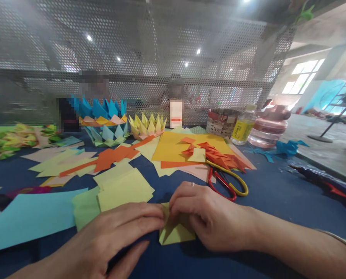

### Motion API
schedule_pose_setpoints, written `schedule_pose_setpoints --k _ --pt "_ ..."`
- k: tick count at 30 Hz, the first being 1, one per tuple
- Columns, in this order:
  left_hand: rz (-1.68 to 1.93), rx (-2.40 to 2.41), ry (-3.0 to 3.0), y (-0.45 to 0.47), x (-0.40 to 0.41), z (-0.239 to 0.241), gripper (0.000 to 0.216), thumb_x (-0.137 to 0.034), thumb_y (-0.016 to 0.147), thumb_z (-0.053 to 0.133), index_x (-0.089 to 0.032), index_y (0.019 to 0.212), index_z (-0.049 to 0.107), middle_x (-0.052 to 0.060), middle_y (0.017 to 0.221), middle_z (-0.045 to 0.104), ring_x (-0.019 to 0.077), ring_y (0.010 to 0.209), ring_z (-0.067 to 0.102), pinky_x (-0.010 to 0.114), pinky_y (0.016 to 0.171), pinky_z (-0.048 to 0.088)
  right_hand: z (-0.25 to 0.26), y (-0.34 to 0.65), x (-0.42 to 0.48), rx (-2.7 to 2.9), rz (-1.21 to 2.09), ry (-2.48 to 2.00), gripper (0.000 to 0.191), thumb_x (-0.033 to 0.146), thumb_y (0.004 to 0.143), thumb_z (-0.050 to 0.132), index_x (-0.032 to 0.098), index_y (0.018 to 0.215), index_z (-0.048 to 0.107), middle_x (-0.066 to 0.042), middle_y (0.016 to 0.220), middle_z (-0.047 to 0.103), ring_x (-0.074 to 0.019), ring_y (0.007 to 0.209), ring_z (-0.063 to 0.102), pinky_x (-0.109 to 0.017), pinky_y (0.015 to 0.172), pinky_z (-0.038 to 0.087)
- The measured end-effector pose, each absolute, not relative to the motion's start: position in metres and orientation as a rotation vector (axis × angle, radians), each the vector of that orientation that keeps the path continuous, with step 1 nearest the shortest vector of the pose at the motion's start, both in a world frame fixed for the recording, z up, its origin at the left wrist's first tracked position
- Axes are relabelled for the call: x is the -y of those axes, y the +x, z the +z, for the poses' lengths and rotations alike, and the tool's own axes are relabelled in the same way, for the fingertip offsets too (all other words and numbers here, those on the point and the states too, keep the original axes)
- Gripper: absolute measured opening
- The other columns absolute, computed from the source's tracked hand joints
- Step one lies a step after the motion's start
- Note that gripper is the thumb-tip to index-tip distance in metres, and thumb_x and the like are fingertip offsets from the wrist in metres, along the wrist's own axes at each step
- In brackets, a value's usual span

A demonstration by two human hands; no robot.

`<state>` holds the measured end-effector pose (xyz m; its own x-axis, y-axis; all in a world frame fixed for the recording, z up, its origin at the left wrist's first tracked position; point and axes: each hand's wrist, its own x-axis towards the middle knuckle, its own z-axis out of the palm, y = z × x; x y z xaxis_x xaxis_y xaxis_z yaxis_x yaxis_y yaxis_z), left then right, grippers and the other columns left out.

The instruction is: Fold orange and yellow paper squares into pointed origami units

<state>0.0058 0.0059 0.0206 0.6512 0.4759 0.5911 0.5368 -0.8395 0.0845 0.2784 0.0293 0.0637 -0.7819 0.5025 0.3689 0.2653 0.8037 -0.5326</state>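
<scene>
A small folded piece of yellow-green paper (177,233) lies on the dark blue table in front of me. My right hand (203,215) is closed on its upper right part, with the thumb and fingers bent together over it. Stretched out nearly flat, the fingers of my left hand (123,228) touch the paper's left edge with their tips; the thumb stands apart below. A stack of yellow-green paper squares (125,188) sits just beyond my left hand. Scissors (223,184) with one red and one yellow handle lie beyond my right hand.
Light blue paper (36,219) spreads at left. Folded orange pieces (212,153) rest on yellow sheets (168,147). Pointed paper rings stand behind, one yellow (148,126). At back right are a woven basket (222,122), a yellow-labelled bottle (244,126) and a pink container (268,126).
</scene>
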Motion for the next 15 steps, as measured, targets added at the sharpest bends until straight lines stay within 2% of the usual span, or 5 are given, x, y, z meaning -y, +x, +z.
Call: schedule_pose_setpoints --k 5,8,11,15 --pt "-0.94 0.615 -2.868 0.01 -0.012 0.03 0.038 -0.014 0.097 0.052 -0.029 0.13 0.063 -0.002 0.126 0.076 0.0092 0.114 0.075 0.011 0.101 0.056 0.071 0.278 -0.025 2.453 0.691 -0.584 0.022 0.005 0.079 0.057 0.016 0.093 0.07 -0.005 0.086 0.073 -0.0187 0.083 0.065 -0.03 0.082 0.055" --pt "-0.89 0.502 -2.942 0.013 -0.015 0.035 0.039 -0.009 0.097 0.049 -0.024 0.13 0.062 0.004 0.124 0.076 0.0109 0.113 0.075 0.011 0.097 0.058 0.072 0.278 -0.027 2.501 0.702 -0.56 0.01 0.014 0.084 0.067 0.017 0.093 0.069 -0.004 0.086 0.072 -0.018 0.081 0.064 -0.03 0.082 0.053" --pt "-0.86 0.457 -2.955 0.013 -0.015 0.035 0.042 -0.006 0.096 0.048 -0.023 0.131 0.062 0.005 0.124 0.076 0.0117 0.115 0.074 0.012 0.098 0.057 0.072 0.278 -0.032 2.564 0.711 -0.524 0.011 0.007 0.086 0.07 0.017 0.091 0.068 -0.003 0.086 0.071 -0.0159 0.085 0.064 -0.028 0.087 0.051" --pt "-0.942 0.443 -2.946 0.014 -0.014 0.034 0.044 -0.001 0.093 0.046 -0.023 0.129 0.061 0.001 0.118 0.077 0.0081 0.111 0.074 0.009 0.1 0.054 0.071 0.279 -0.035 2.555 0.749 -0.519 0.018 -0.001 0.086 0.068 0.017 0.089 0.067 -0.001 0.085 0.07 -0.0146 0.087 0.064 -0.026 0.085 0.051"
